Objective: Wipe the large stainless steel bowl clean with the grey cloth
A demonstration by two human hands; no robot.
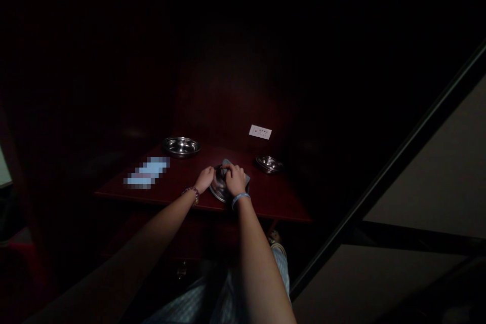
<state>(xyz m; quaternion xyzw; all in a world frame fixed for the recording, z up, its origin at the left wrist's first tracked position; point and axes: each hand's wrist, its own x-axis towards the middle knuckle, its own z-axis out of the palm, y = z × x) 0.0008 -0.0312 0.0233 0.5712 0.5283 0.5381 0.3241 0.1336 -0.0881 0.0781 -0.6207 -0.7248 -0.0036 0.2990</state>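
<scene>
A shiny metal bowl (217, 188) lies near the front edge of the dark red tabletop (182, 182), between my two hands. My left hand (205, 179) is closed on the bowl's left rim. Over the bowl's right side, my right hand (236, 179) presses a grey-green cloth (247, 179) against the metal, its fingers curled on it. Part of the cloth and the bowl's right side are hidden under that hand.
At the back left stands a wide metal bowl (181, 147). Smaller stacked metal bowls (269, 164) sit at the right. A blurred-out pale blue item (148, 172) lies at the left. A white socket plate (260, 132) is on the back wall.
</scene>
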